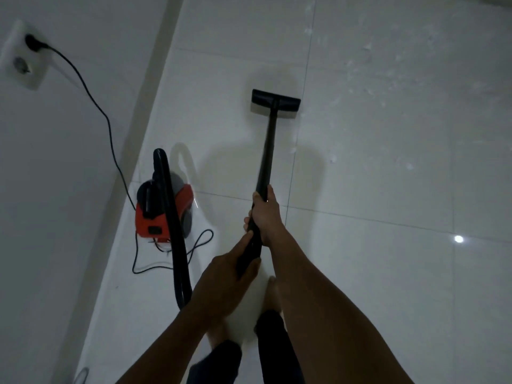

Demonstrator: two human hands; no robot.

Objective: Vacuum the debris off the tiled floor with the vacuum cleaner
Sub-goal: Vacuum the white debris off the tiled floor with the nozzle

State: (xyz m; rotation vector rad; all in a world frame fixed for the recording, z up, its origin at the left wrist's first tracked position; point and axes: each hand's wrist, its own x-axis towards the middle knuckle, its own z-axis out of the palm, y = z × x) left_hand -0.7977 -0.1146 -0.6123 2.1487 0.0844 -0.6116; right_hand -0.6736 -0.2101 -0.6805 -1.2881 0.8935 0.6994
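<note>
Nearest the camera, two bare feet (273,289) stand on the tiled floor (388,273) below dark trouser legs (221,358); above them both forearms reach forward to the black wand (266,151); the left hand (230,275) is wrapped round the wand's near end, fingers curled about it and the forefinger lying along the tube; the right hand (264,217) grips the wand just beyond the left, thumb and fingers closed round it; to the left of the hands the black hose (177,245) runs from under the left forearm up in a tall loop to the vacuum cleaner (163,212), a red and grey canister sitting on the floor close to the wall (55,217); a thin power cord (91,98) lies in loose loops beside the canister, then climbs the wall to a plug in the upper half of a white double socket (23,55); the wand slopes away from the hands to the wide black floor head (275,101), which rests flat on a tile; white debris (388,65) lies scattered across the tiles to the right of and beyond the head, with a few stray flecks near the wand's right side; a small bright light reflection (458,239) shows on the glossy floor at right.
</note>
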